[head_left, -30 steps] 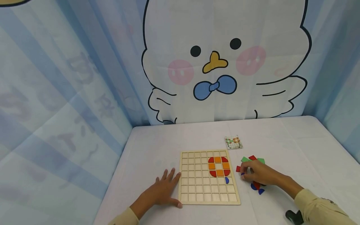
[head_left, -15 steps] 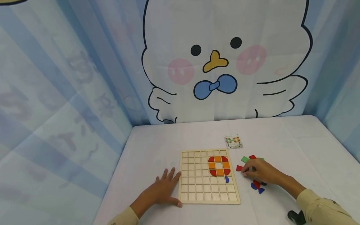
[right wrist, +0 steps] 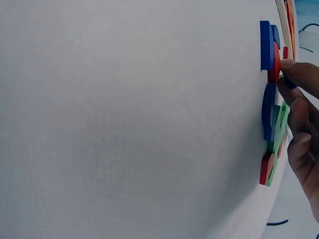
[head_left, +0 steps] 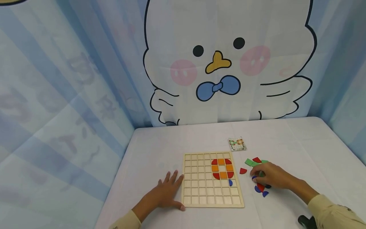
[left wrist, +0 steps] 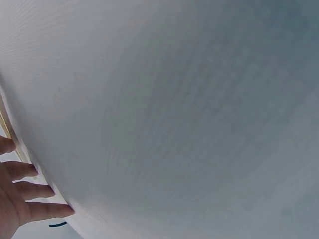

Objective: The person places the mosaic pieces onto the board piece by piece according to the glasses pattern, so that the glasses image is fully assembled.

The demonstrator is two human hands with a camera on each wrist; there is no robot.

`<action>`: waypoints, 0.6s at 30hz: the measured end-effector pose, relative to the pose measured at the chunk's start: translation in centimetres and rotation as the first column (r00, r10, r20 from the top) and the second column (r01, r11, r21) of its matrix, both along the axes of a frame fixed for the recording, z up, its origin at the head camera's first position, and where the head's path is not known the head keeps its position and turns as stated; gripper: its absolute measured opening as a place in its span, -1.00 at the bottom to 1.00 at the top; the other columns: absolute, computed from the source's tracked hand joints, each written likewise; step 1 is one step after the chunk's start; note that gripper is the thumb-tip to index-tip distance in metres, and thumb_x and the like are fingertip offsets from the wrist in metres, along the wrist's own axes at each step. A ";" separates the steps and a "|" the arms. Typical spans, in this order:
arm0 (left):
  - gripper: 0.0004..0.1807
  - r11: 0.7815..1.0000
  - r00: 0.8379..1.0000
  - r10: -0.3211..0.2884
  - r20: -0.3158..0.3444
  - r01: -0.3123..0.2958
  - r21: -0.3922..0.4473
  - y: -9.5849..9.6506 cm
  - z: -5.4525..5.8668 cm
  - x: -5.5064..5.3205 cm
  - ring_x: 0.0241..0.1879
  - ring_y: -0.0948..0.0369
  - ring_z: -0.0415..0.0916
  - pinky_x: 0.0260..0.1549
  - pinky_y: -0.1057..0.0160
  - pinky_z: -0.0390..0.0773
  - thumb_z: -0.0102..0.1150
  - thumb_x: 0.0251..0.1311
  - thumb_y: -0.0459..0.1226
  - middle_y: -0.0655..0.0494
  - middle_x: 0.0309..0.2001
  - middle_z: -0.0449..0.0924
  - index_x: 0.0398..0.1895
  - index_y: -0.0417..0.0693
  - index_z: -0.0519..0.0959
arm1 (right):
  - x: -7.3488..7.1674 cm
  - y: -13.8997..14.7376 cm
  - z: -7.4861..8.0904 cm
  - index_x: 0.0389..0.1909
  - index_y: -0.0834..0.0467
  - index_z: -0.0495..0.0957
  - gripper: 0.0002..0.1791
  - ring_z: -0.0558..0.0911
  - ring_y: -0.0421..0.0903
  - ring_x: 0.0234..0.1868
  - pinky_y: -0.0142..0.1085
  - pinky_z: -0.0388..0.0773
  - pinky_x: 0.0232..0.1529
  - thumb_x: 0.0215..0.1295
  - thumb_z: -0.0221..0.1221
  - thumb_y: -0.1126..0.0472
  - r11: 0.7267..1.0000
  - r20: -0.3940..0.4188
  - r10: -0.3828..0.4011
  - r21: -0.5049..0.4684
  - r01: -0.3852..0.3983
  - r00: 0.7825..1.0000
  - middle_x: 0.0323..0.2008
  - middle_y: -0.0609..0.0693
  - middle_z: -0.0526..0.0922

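Note:
My left hand [head_left: 168,192] lies spread on the table, with fingertip and thumb at the left edge of the wooden grid board [head_left: 197,188]. Red and orange pieces form a ring [head_left: 223,175] on the board, and a blue quarter-round piece [head_left: 230,183] sits just below it. Over a loose pile, my right hand [head_left: 271,175] pinches a small blue piece [right wrist: 290,83] between thumb and finger. Around that hand are green pieces [head_left: 249,162], red pieces [head_left: 256,160] and blue pieces [head_left: 265,193]; the hand covers part of the pile.
A small patterned card [head_left: 237,144] lies behind the board's right corner. One red quarter-round piece [head_left: 243,171] sits between board and pile. Near the right sleeve is a black object [head_left: 307,221]. A cartoon-printed curtain [head_left: 217,108] hangs behind the table.
My right hand has shifted right, away from the board, uncovering the lone red piece and more of the green ones. My left hand and the pieces on the board stay put.

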State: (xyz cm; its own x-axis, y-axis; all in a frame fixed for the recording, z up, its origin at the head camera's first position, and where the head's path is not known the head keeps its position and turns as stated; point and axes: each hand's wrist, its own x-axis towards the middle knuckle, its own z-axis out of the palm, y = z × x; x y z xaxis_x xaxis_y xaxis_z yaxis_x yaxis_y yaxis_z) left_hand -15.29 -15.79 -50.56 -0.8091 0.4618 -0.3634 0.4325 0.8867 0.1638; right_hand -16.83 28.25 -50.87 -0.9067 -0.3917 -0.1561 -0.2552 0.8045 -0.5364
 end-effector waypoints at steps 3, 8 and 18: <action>0.33 1.000 1.000 0.003 0.005 -0.003 0.004 0.0 0.1 0.0 0.54 -0.32 -0.07 0.24 -0.45 0.27 0.30 -0.21 0.47 -0.20 0.60 -0.08 0.61 0.05 0.05 | -0.1 0.1 0.0 -0.11 -0.07 0.74 -0.78 0.53 -0.22 -0.18 -0.20 0.65 -0.06 0.22 0.39 0.07 0.999 0.006 0.037 -0.014 -0.037 0.999 -0.12 -0.17 0.73; 0.34 1.000 1.000 0.004 0.004 -0.004 -0.003 0.0 0.0 0.0 0.54 -0.32 -0.07 0.24 -0.45 0.28 0.29 -0.21 0.48 -0.19 0.60 -0.08 0.61 0.06 0.05 | -0.1 -0.3 -0.1 -0.08 0.01 0.73 -0.80 0.49 -0.33 -0.38 -0.45 0.53 -0.35 0.30 0.32 0.11 0.988 0.014 0.086 -0.131 -0.084 0.996 -0.22 -0.19 0.69; 0.35 1.000 1.000 0.017 0.011 -0.017 -0.012 0.1 0.1 0.0 0.54 -0.31 -0.08 0.25 -0.45 0.26 0.28 -0.24 0.50 -0.18 0.61 -0.08 0.61 0.07 0.05 | 0.1 -3.0 -0.3 -0.21 0.00 0.69 -0.77 0.43 -0.31 -0.46 -0.45 0.39 -0.48 0.18 0.42 0.00 0.954 0.070 0.112 -0.286 -0.088 0.991 -0.43 -0.17 0.53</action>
